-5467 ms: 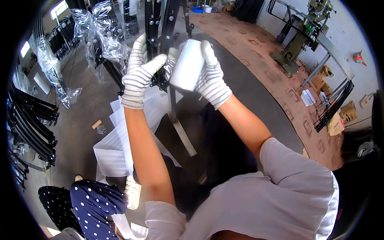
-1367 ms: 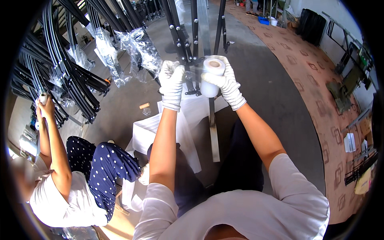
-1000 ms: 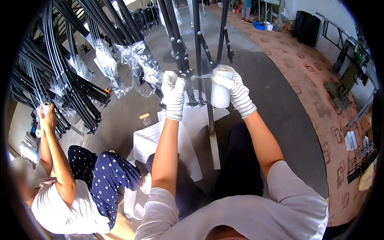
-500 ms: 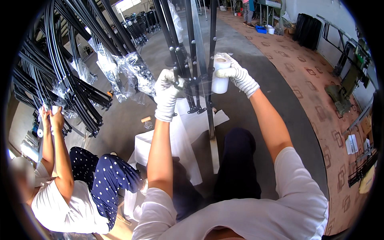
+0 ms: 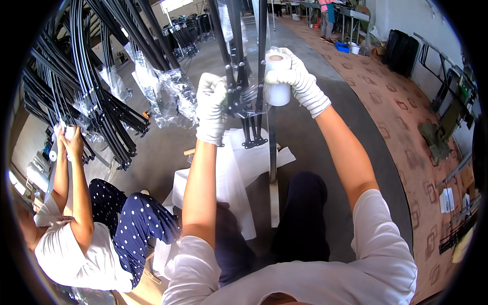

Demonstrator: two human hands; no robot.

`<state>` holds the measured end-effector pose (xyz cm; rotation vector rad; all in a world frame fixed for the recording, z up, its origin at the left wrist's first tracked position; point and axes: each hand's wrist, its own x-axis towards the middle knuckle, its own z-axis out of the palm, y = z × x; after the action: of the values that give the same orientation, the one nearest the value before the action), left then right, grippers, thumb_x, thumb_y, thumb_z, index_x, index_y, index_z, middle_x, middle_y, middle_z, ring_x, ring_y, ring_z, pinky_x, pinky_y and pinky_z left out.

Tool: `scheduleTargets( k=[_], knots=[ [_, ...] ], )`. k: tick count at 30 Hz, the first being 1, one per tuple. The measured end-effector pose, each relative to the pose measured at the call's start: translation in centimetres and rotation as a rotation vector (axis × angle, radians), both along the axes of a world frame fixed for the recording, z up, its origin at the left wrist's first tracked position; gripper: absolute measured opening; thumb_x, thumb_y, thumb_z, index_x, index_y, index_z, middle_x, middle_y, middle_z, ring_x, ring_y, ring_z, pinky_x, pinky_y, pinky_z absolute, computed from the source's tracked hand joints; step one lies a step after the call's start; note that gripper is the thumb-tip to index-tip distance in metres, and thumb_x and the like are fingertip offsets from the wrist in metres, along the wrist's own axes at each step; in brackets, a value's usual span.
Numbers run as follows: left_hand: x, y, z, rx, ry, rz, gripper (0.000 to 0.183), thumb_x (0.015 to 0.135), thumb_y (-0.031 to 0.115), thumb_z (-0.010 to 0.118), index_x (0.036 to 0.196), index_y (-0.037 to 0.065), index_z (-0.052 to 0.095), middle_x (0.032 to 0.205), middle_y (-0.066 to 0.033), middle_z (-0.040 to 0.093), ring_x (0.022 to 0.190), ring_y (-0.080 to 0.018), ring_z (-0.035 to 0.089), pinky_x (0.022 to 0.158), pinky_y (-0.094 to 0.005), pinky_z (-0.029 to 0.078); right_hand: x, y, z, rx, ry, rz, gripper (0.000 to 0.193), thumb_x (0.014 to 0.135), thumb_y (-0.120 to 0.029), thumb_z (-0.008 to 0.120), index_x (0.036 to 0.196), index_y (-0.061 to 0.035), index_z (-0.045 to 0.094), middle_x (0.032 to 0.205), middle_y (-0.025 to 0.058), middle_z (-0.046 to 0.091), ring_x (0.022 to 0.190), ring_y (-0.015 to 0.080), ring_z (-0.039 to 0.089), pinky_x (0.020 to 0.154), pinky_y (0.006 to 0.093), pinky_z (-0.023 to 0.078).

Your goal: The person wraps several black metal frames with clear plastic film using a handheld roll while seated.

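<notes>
A bundle of black metal bars (image 5: 240, 76) hangs upright in front of me, with rivets along it and flat lugs at the lower ends. My right hand (image 5: 300, 79), in a white knitted glove, grips a roll of clear plastic film (image 5: 277, 91) just right of the bars, its core end facing up. Film (image 5: 249, 100) stretches across the bars beside the roll. At the bundle's left edge is my left hand (image 5: 211, 99), gloved too, its fingers curled closed; what lies inside them is hidden.
On my left a seated person (image 5: 86, 234) holds a small white roll beside more hanging black bars (image 5: 96, 101), partly film-wrapped. White sheeting (image 5: 236, 188) lies on the floor below, near an upright metal post (image 5: 273, 188). Another person (image 5: 327, 20) stands far off by tables.
The roll in my right hand has risen a little and shifted slightly left against the bars. My left hand has also risen a little, with its fingers still closed.
</notes>
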<state>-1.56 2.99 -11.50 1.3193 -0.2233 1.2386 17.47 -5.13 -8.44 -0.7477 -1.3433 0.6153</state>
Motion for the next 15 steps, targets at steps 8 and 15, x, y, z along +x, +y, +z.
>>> scheduleTargets(
  k=[8,15],
  knots=[
    [-0.1,-2.0,2.8,-0.074,0.01,-0.258,0.014,0.078,0.008,0.058,0.086,0.012,0.047,0.08,-0.0003,0.055,0.07,-0.009,0.055,0.063,-0.0222,0.047,0.4,-0.9,0.3,0.036,0.099,0.012,0.067,0.047,-0.01,0.08,0.105,-0.0056,0.045,0.092,0.0037,0.055,0.082,0.0127,0.054,0.074,0.0274,0.045],
    [0.5,-2.2,4.6,-0.023,-0.017,-0.172,0.013,0.079,0.005,0.056,0.081,0.009,0.045,0.079,-0.0051,0.057,0.07,-0.0113,0.057,0.067,-0.0228,0.047,1.6,-1.0,1.7,0.199,0.039,-0.03,0.063,0.057,-0.013,0.07,0.113,-0.0022,0.042,0.095,0.0094,0.056,0.081,0.0177,0.058,0.071,0.0299,0.049]
  ],
)
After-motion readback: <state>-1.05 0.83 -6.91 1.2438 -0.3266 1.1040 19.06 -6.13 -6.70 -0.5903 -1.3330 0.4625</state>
